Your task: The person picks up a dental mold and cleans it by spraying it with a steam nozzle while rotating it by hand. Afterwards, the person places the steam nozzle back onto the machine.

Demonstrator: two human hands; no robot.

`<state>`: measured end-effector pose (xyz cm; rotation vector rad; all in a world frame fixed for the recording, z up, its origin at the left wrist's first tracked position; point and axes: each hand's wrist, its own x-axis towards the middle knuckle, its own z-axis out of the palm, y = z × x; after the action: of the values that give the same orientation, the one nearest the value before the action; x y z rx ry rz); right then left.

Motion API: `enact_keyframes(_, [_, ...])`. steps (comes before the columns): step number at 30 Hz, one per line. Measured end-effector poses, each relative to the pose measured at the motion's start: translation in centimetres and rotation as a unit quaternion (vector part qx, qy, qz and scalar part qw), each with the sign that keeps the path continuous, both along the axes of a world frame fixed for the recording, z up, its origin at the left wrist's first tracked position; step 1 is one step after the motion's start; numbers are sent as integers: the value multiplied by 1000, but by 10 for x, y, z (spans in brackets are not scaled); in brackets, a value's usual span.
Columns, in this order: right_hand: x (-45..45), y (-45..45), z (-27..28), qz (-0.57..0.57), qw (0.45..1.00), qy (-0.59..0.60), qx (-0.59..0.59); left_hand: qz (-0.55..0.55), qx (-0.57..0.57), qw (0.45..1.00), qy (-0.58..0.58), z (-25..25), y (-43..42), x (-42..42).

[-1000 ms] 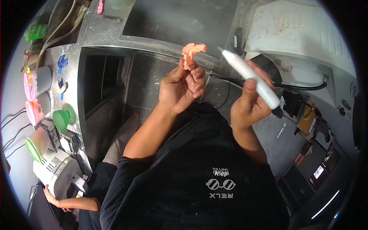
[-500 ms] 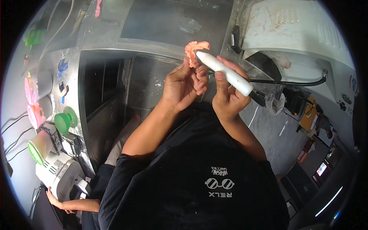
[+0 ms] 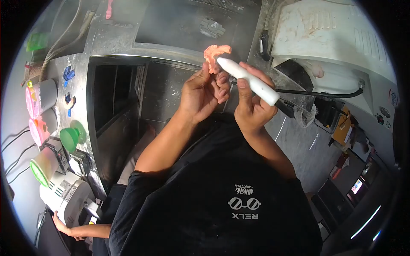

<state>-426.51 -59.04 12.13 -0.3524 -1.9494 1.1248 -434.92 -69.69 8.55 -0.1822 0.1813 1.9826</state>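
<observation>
My left hand [image 3: 198, 96] pinches the lower end of an orange, horseshoe-shaped dental cast [image 3: 210, 54] between thumb and fingers, holding it up above the bench front. A thick white handpiece [image 3: 234, 69] lies in the closed grip of my right hand [image 3: 255, 104], thumb along its near side. Its tapered nose points up and left into the curve of the cast, close to its inner side. Whether the tip touches the cast I cannot tell.
A metal bench [image 3: 171, 25] with dusty haze lies beyond my hands. To the right stands a white machine [image 3: 324, 34] with a black cable [image 3: 316, 91]. Pink-lidded tubs [image 3: 47, 93] and a green bowl [image 3: 69, 138] sit left. Another person's hand [image 3: 64, 226] rests by a white device.
Both hands, with the cast and handpiece, have shifted slightly left. Haze over the bench has thinned, so a metal fitting on its surface shows more clearly.
</observation>
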Motion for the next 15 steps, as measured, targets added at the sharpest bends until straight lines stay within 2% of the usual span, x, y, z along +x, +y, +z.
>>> enact_keyframes(15, [-3, -2, -2, -8, 1000, -12, 10, -9, -1, 1000, 12, 2, -2, -5])
